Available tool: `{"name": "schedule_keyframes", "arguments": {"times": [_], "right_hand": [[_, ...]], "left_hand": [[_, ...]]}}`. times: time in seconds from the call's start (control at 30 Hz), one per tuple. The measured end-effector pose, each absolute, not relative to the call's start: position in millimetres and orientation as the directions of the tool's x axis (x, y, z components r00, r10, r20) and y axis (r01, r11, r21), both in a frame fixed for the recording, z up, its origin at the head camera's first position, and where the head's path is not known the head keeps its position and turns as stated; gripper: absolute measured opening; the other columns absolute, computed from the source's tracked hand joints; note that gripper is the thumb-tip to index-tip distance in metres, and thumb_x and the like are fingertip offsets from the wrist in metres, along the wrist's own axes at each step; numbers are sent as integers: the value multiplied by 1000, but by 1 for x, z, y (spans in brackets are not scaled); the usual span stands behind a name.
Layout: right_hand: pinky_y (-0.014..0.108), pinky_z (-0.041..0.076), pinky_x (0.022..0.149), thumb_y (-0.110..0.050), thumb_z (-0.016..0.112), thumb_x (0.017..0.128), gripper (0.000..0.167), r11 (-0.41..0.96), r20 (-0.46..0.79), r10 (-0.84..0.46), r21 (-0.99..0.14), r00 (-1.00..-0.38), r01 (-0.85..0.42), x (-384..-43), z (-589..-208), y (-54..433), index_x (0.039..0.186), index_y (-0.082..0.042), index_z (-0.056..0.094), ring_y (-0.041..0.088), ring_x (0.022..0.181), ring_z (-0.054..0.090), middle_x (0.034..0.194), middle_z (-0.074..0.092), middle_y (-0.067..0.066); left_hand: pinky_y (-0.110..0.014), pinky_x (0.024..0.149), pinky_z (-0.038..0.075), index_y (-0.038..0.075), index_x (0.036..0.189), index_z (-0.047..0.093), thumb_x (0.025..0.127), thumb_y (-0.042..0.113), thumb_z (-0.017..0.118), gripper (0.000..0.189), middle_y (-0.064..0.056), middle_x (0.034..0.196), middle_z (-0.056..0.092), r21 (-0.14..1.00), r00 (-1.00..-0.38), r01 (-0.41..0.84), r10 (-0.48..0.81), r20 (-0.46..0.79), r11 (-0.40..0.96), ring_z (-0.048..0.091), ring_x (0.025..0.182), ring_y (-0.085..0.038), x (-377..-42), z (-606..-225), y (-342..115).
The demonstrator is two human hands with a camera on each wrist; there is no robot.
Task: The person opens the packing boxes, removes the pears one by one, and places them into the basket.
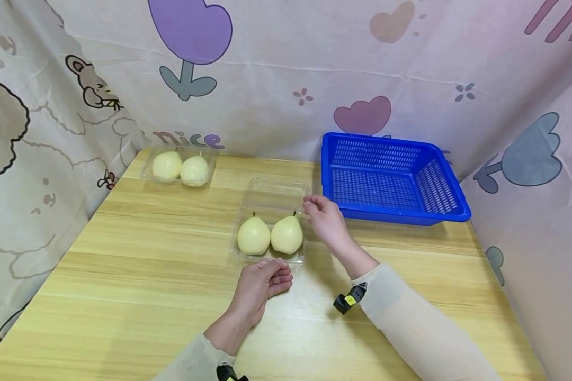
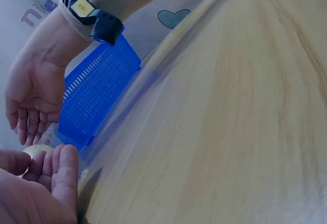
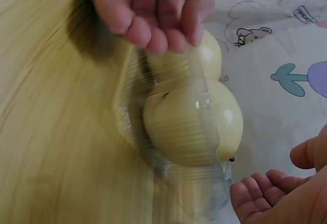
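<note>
Two pale yellow pears (image 1: 253, 236) stand side by side in a clear plastic clamshell box (image 1: 271, 193), its lid folded back away from me. My left hand (image 1: 259, 286) is at the box's front edge with its fingers loosely bent; whether the fingertips touch the plastic is unclear. Beside the box's right side is my right hand (image 1: 328, 221), its fingertips near the lid and hinge. In the right wrist view the right hand (image 3: 286, 193) has relaxed fingers and a thumb held apart, with nothing between them. The left wrist view shows only a sliver of pear (image 2: 38, 150).
A blue plastic basket (image 1: 438, 216) stands at the back right, close to the right hand. Another clear box with two pears (image 1: 167, 166), one of them in foam netting (image 1: 195, 171), sits at the back left. Printed curtains (image 1: 276, 47) border the wooden table (image 1: 138, 254).
</note>
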State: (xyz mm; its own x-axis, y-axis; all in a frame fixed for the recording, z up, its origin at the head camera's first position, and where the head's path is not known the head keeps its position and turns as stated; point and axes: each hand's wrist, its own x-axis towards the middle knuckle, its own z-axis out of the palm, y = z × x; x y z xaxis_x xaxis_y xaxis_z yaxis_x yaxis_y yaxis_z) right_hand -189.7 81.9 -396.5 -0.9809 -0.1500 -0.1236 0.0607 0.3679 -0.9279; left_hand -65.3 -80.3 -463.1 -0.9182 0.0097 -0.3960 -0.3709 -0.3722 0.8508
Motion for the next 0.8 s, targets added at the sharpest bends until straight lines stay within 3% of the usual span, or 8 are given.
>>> {"name": "schedule_keyframes", "arguments": {"times": [0.23,0.37,0.63,0.8], "right_hand": [[52,52,111,-27,52,110,41,533,-35,-175,-844,-984,-64,-183,-403,87,142,-5,62,32,131,62,139,68,15],[50,53,109,-21,53,109,40,562,8,-191,-819,-982,-116,-181,-407,89,142,-1,62,33,127,64,137,69,18],[48,53,110,-14,54,105,44,568,-17,-200,-817,-980,-101,-179,-415,94,146,1,58,33,127,62,138,66,20],[43,60,96,-11,53,105,45,544,-78,-216,-837,-973,-54,-178,-422,94,149,1,55,30,118,66,134,68,19]], "left_hand": [[-30,75,66,-6,99,69,107,27,59,35,-9,86,72,860,-896,-443,128,-425,-253,73,79,-18,-64,-460,-89],[-30,75,66,-9,100,71,106,21,58,33,-11,86,74,901,-919,-390,135,-369,-191,73,78,-17,-62,-447,-94],[-30,79,66,-12,105,72,106,9,59,25,-21,97,76,982,-985,-173,-13,-175,-79,75,83,-19,-73,-415,-116],[-28,80,64,-1,112,75,103,12,66,18,-18,103,76,986,-989,-37,-149,-12,165,73,90,-23,-87,-407,-141]]}}
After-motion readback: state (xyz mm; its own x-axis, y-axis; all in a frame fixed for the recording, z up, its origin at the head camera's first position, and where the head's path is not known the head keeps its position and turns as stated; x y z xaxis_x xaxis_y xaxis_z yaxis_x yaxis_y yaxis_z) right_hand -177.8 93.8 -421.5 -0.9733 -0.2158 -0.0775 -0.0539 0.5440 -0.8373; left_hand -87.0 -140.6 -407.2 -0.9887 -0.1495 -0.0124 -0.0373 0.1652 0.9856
